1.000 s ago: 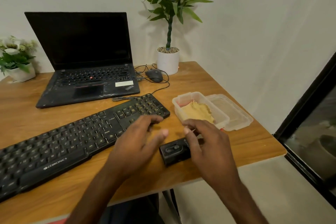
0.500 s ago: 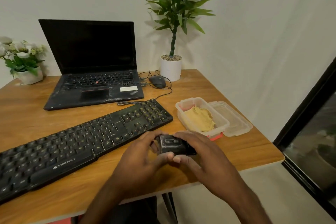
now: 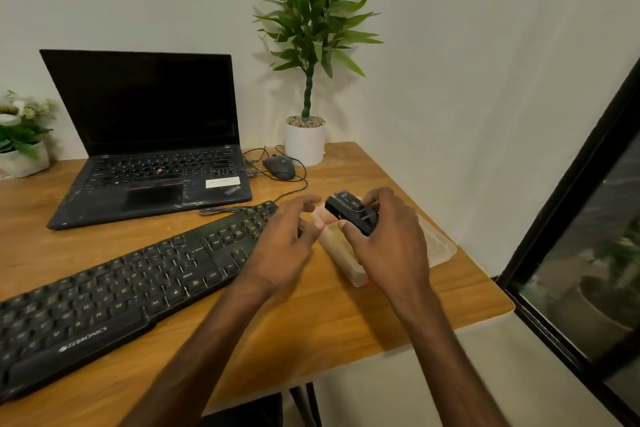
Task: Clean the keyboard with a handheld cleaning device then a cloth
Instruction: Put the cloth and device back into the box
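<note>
A long black keyboard (image 3: 114, 291) lies slanted across the wooden desk (image 3: 332, 315). My right hand (image 3: 388, 243) grips a small black handheld cleaning device (image 3: 349, 215), lifted above a clear plastic box (image 3: 337, 248) at the keyboard's right end. My left hand (image 3: 287, 243) hovers over the keyboard's right end with loose fingers, just left of the device and holding nothing. The cloth seen in the box in the earlier frames is hidden behind my hands.
An open black laptop (image 3: 149, 149) stands behind the keyboard, with a wired mouse (image 3: 278, 166) and cables to its right. A tall potted plant (image 3: 306, 139) stands at the back, a small flower pot (image 3: 20, 149) at far left. The box's lid (image 3: 440, 246) lies near the desk's right edge.
My right hand picked the device up off the desk and raised it above the box. My left hand let go of it and moved left over the keyboard's end.
</note>
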